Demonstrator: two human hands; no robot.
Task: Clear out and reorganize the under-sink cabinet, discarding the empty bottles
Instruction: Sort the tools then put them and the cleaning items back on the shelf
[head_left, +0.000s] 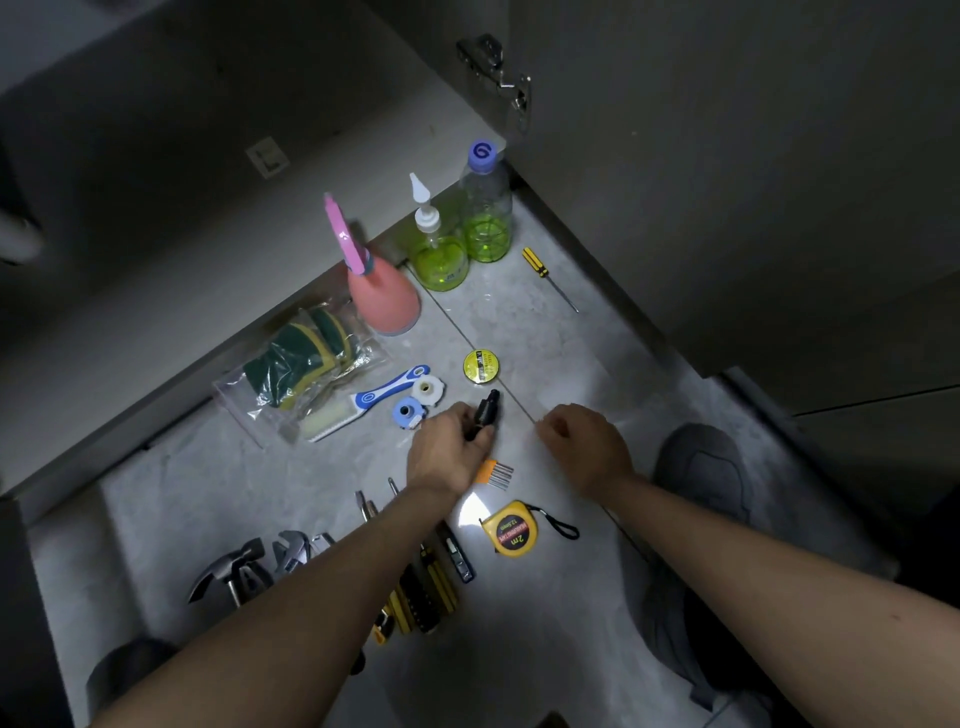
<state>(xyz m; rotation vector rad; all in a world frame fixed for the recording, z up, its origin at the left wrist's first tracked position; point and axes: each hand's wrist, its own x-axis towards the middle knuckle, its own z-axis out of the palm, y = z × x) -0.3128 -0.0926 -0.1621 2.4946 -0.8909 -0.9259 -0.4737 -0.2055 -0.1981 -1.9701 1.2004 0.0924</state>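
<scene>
Left hand: fingers curled round a black flashlight, held just above the floor.
Right hand: fingers loosely curled, holding nothing.

Dim, torch glare mid-floor, edges warped
</scene>
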